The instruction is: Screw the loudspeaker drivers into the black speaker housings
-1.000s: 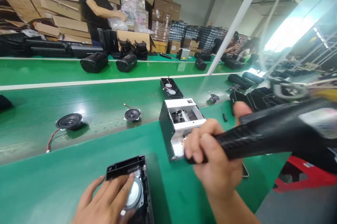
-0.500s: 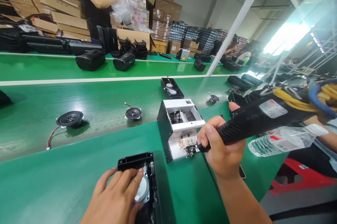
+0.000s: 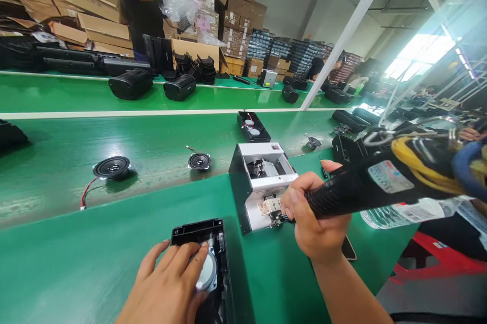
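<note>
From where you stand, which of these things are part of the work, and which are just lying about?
In use:
left hand pressing a speaker in a black case
right hand gripping an electric screwdriver, tip at a white box machine

Lying about:
loose speakers
small screwdriver
phone

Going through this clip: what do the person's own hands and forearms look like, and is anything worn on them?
Both hands are bare. The left hand and right hand show no gloves, rings or watch, and the right forearm has no sleeve in view.
</note>
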A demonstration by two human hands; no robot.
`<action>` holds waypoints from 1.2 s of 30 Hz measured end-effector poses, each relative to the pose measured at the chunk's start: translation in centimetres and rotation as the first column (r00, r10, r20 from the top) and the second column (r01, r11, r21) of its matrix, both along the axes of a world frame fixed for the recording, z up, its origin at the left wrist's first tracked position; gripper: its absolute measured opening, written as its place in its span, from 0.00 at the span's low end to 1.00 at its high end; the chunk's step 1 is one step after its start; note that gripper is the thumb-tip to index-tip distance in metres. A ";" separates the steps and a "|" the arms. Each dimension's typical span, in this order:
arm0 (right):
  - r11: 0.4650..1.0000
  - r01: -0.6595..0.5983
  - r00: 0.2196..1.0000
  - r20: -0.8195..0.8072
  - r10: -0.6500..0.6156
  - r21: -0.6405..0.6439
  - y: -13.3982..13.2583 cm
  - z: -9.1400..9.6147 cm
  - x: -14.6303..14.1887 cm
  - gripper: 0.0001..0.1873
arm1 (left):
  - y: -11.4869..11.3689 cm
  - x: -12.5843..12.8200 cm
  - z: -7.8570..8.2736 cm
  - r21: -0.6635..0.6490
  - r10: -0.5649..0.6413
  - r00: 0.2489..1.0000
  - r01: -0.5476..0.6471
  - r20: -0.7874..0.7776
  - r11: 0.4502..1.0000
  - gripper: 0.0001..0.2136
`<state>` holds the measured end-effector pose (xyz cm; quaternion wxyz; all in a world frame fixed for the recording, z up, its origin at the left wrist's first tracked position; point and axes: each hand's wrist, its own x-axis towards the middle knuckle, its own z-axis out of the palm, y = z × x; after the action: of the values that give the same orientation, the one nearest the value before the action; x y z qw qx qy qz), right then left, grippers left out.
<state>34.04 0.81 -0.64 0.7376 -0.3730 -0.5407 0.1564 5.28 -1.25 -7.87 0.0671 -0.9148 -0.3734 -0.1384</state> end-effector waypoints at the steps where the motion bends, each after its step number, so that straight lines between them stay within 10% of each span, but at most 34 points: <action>1: 1.000 0.007 1.000 0.002 -0.007 -0.008 -0.1 -0.1 0.0 0.29 | 0.0 -0.1 0.1 0.004 -0.005 1.000 0.005 -0.002 1.000 0.26; 9: 0.947 -0.211 0.929 -0.351 0.118 -0.242 -3.6 0.5 -2.3 0.30 | -0.6 0.8 1.1 -0.195 0.056 0.996 -0.042 0.068 0.980 0.27; 16: 0.934 -0.347 0.886 -0.356 0.296 -0.087 -7.3 0.5 -6.5 0.31 | -1.0 2.4 3.5 -0.585 0.225 0.974 -0.171 0.020 0.792 0.28; 36: 0.931 -0.330 0.931 -0.215 0.294 -0.156 -5.5 -3.9 -9.7 0.26 | -0.9 2.9 5.2 -0.557 0.191 0.981 -0.170 -0.021 0.813 0.30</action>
<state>24.37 -4.68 -4.54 0.7122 -0.3341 -0.5035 0.3572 8.16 -2.11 -2.68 -0.1955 -0.8525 -0.4837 -0.0332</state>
